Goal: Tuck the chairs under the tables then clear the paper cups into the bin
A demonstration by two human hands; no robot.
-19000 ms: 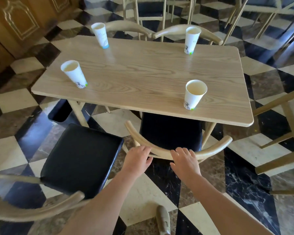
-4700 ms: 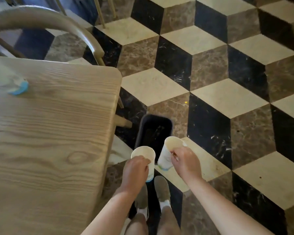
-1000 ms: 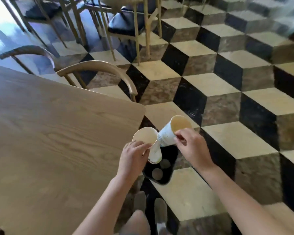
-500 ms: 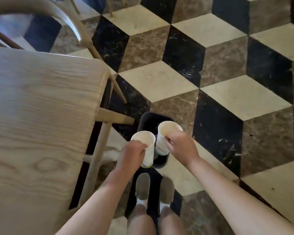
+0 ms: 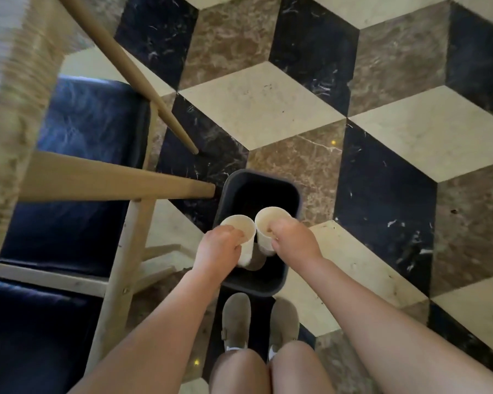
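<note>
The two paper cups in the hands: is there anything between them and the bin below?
Nothing visible blocks the way. The left hand holds one paper cup and the right hand holds the other cup, both directly over the open mouth of the black bin. The table leg ends beside the bin.

Soft, even daylight; the pale wooden table edge (image 5: 15,81) smears with motion blur, and wide-angle distortion bends the frame edges.

A cube-patterned marble floor (image 5: 262,106) of cream, brown and black tiles; two tan shoes (image 5: 235,319) stand on it.
</note>
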